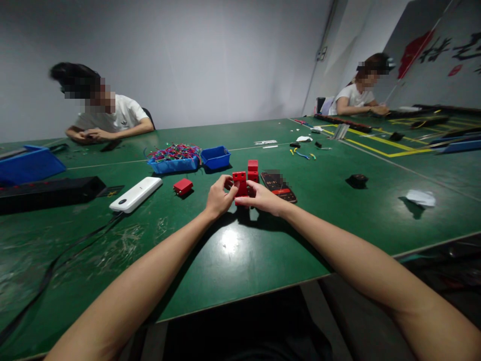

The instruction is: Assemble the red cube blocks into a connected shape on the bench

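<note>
A red block with small dark holes (239, 184) is held upright between my two hands, above the green table (210, 250). My left hand (220, 194) grips its left side with thumb and fingers. On the other side, my right hand (263, 197) has its fingers closed on the block's right edge and bottom. Just behind it stands another red block (253, 168). A phone with a lit screen (280, 188) lies right of that, close to my right hand. Farther left, a separate red block (183, 187) rests on the table.
A blue tray of coloured wires (175, 159) and a smaller blue bin (215, 158) stand behind. A white power bank (136, 194) with a black cable lies left. Two people sit across the table. A black block (356, 181) and crumpled white paper (421, 198) are at right.
</note>
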The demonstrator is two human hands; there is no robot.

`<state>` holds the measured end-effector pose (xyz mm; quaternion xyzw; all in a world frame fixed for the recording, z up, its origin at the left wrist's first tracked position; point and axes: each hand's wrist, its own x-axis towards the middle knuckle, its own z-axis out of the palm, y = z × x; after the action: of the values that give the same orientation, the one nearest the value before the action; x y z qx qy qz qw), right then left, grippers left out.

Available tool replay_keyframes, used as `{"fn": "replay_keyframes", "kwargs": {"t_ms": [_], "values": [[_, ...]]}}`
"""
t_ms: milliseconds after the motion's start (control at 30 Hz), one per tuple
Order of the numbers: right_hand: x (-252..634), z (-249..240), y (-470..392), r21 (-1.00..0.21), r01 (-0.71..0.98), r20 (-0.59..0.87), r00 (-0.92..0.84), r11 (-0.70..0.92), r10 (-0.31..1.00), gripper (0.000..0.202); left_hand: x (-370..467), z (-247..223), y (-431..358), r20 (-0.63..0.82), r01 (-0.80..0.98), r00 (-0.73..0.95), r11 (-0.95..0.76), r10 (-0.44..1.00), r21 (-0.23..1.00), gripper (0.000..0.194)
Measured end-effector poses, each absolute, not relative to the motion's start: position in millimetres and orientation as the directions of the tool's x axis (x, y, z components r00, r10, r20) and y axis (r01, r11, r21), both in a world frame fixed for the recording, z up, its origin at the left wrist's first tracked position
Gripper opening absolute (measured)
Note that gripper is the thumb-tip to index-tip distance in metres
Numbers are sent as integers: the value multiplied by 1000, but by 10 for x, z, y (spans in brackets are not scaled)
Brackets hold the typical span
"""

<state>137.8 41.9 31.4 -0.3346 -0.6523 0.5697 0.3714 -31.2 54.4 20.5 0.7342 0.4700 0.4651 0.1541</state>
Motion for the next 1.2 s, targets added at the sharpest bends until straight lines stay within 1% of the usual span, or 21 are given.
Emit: {"fn": "replay_keyframes", "kwargs": {"t_ms": [67, 133, 200, 433, 733, 933, 1033, 1133, 1200], "values": [[1380, 303, 419, -993, -5, 106, -526, 121, 844, 54, -315, 196, 550, 582, 552, 103, -532, 807, 641, 35], [1384, 291, 427, -992, 1, 105, -539, 126, 836, 52, -316, 182, 555, 614, 540, 128, -574, 779, 615, 42], [1387, 287, 436, -990, 25, 101, -542, 136, 834, 50, -314, 171, 557, 634, 523, 155, -607, 758, 598, 44], [1392, 314, 430, -986, 70, 88, -540, 149, 837, 48, -303, 167, 544, 646, 512, 197, -639, 737, 573, 38], [1379, 337, 397, -982, 86, 99, -513, 166, 853, 44, -310, 156, 550, 647, 521, 163, -622, 745, 585, 36], [1366, 355, 381, -980, 98, 114, -448, 175, 887, 41, -311, 182, 536, 637, 545, 129, -591, 760, 595, 36], [1360, 364, 390, -982, 86, 118, -401, 165, 908, 41, -319, 202, 527, 647, 552, 115, -590, 754, 589, 40], [1359, 381, 411, -983, 23, 165, -313, 181, 935, 44, -331, 215, 518, 646, 552, 112, -588, 755, 591, 46], [1364, 401, 429, -981, -13, 190, -225, 192, 955, 46, -333, 219, 505, 634, 552, 130, -587, 762, 592, 47]]}}
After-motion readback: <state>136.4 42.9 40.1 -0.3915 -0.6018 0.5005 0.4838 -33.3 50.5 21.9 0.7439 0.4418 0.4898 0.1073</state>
